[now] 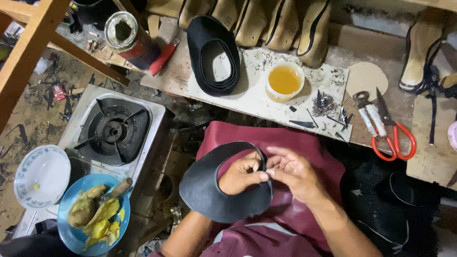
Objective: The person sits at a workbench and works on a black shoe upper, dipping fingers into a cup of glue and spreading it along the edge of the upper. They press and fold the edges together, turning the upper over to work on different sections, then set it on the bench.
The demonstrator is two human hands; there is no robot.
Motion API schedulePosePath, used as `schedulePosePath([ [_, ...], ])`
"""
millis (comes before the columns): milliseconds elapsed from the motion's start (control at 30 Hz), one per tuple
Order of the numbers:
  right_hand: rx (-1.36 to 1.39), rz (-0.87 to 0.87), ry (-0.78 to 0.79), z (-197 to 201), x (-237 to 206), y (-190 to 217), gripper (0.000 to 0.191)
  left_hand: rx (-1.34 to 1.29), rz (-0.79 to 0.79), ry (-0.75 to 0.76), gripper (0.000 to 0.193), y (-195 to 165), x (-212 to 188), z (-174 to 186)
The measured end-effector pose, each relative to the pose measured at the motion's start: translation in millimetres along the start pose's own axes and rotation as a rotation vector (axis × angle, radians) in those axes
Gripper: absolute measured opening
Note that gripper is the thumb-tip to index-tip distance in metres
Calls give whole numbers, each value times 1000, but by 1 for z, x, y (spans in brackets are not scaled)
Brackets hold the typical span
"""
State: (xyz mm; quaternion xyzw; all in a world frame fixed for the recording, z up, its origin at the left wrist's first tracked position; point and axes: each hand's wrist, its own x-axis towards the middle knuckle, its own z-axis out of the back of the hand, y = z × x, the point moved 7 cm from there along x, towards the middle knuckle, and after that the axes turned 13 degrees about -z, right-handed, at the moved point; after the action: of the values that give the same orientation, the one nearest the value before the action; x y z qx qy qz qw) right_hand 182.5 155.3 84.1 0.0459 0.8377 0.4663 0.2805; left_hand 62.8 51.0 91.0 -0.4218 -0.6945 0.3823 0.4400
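In the lower middle of the frame, the left hand (242, 173) is curled closed inside a curved black leather shoe upper (209, 192), pinching its top edge between thumb and forefinger. The right hand (295, 171) meets it from the right, fingertips pressed shut on the same edge, so both hands grip 1 spot on the rim. The piece rests over a maroon leather apron (304, 143) on the person's lap. Judging by its loose, unlasted, soleless shape, this upper looks only partly worked, with its rim being folded or pressed.

At lower left, a blue plate (71, 233) carries yellowish cooked food and a wooden-handled utensil, beside a white patterned bowl (40, 176). Just above them sits a single-burner metal gas stove (114, 131).

Further up, a white scuffed work board (257, 95) holds a second black oval shoe upper (212, 54), which looks more fully shaped, and a small plastic cup of amber liquid, likely glue (284, 81). A little heap of small dark tacks (324, 103) lies right of the cup. To the right are 2 cutting tools: red-handled scissors (392, 135) and a plier-like tool wrapped in white tape (369, 114).

Along the top edge stands a row of tan shoe pieces with black trim (281, 24), and at upper left a rusty open tin can (131, 38) beside a red-handled knife (164, 57).
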Motion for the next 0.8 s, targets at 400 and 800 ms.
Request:
schedulePosePath([
  [400, -801, 310, -419, -30, -19, 46, 50, 482, 189, -222, 12, -24, 0, 14],
  [800, -1213, 183, -253, -37, 11, 67, 49, 323, 197, -374, 25, 59, -51, 52],
])
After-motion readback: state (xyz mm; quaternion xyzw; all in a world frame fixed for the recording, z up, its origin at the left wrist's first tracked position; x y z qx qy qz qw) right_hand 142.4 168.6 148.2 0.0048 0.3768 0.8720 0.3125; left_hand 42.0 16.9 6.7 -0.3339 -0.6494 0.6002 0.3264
